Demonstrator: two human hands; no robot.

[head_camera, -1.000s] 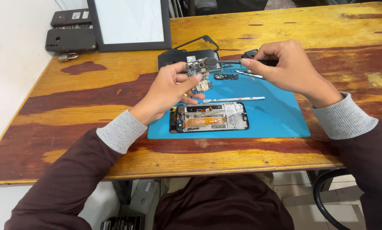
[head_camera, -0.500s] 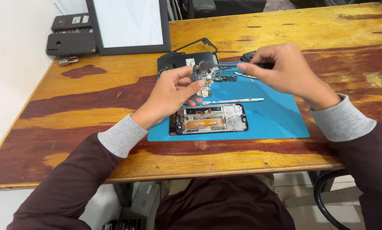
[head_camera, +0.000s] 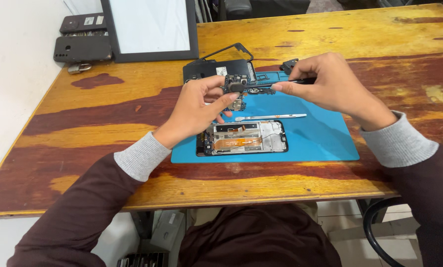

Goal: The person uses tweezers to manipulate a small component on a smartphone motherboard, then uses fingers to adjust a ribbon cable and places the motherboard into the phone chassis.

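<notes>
While left hand pinches circuit board above blue mat for access, right hand grips tweezers at it.

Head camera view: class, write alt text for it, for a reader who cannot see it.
A person's left hand holds a small dark circuit board while the right hand points thin black tweezers at it. Below them, an opened phone frame and a slim metal pry tool lie on a blue rubber mat on a worn wooden table.
</notes>
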